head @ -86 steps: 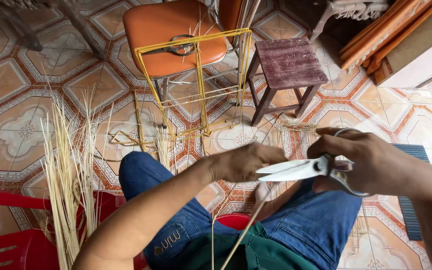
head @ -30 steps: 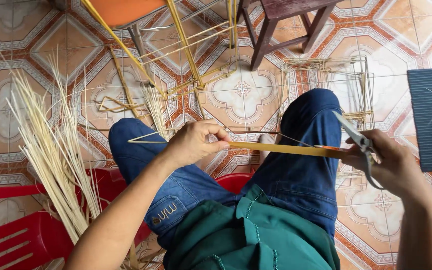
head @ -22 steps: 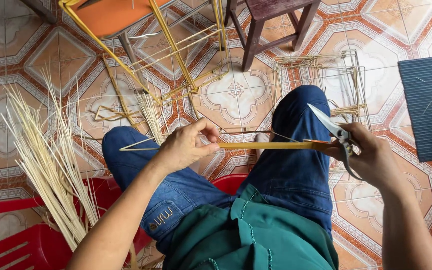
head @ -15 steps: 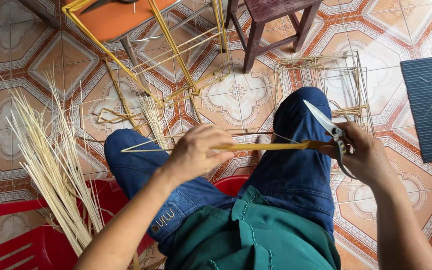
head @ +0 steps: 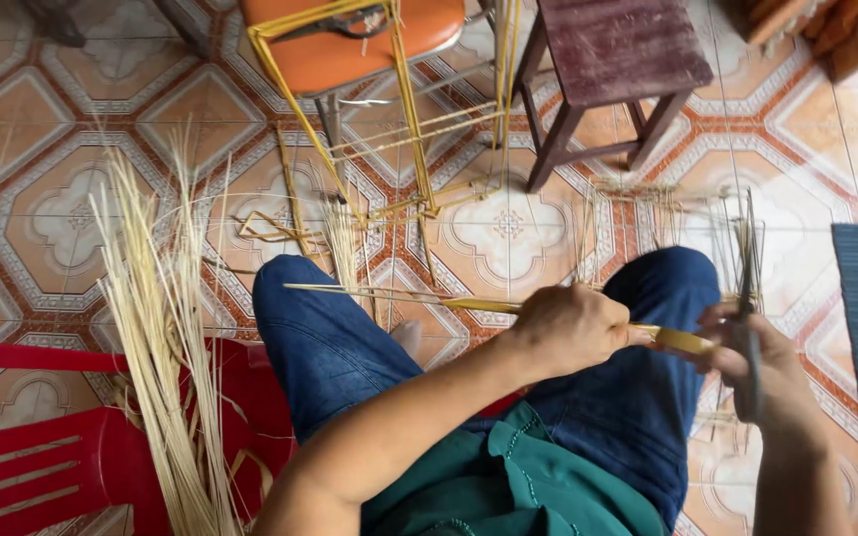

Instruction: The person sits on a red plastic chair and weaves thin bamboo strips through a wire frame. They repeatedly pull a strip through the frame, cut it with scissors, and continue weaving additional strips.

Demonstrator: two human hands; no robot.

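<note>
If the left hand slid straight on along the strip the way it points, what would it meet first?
Probably the right hand, which grips the scissors at the yellow strip's end, just past the left hand.

Patterned floor tiles (head: 32, 228), orange chair (head: 350, 40), dark wooden stool (head: 618, 50)

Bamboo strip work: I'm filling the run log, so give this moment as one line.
left hand: grips bamboo strip | right hand: holds scissors at strip's end | strip: level across knees | loose strips: beside left leg
</note>
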